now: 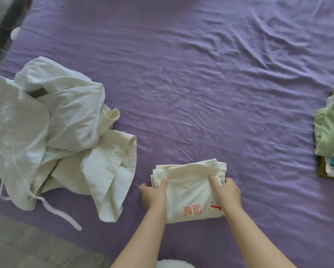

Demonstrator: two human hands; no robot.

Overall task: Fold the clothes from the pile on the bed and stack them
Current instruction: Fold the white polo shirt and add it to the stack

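Note:
A folded cream garment [189,188] with red printed characters lies on the purple bed sheet [181,84] near the front edge. My left hand [153,193] grips its left side, thumb on top and fingers under the edge. My right hand [228,191] grips its right side the same way. A pile of unfolded white and cream clothes [56,140] lies to the left, with a long white strap trailing toward the bed's front edge. A stack of folded clothes [332,136], green, white and teal-striped, sits at the far right, partly cut off by the frame.
The wrinkled sheet spreads open across the middle and far side of the bed. A grey floor [27,244] shows at the bottom left past the bed's edge. Dark furniture and a small white object [15,32] sit at the top left corner.

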